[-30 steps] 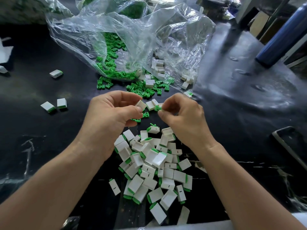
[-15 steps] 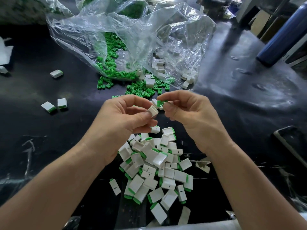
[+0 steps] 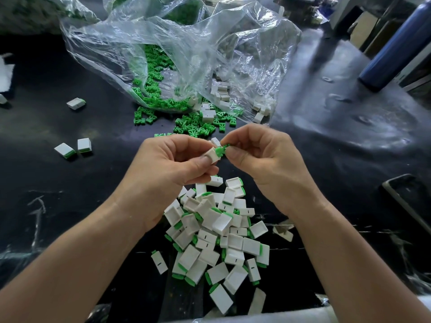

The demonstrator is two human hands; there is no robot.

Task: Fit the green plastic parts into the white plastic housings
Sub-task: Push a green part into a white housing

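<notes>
My left hand (image 3: 172, 166) pinches a small white housing (image 3: 213, 155) between thumb and fingers above the table. A green part (image 3: 221, 150) is pinched in my right hand (image 3: 258, 157), its end touching the housing's open mouth. Below my hands lies a pile of white housings with green parts fitted (image 3: 219, 234). Loose green parts (image 3: 196, 127) are scattered just beyond my hands, and more sit inside the clear plastic bag (image 3: 177, 54). Loose white housings (image 3: 222, 92) lie in the bag's right side.
Two fitted pieces (image 3: 74, 148) and a third (image 3: 75, 103) lie apart on the black table (image 3: 349, 145) at the left. A dark blue cylinder (image 3: 394, 47) leans at the far right. A dark tray edge (image 3: 405, 201) shows at the right.
Both hands have drawn together. The green part in my right hand has moved left until it meets the opening of the white housing in my left hand.
</notes>
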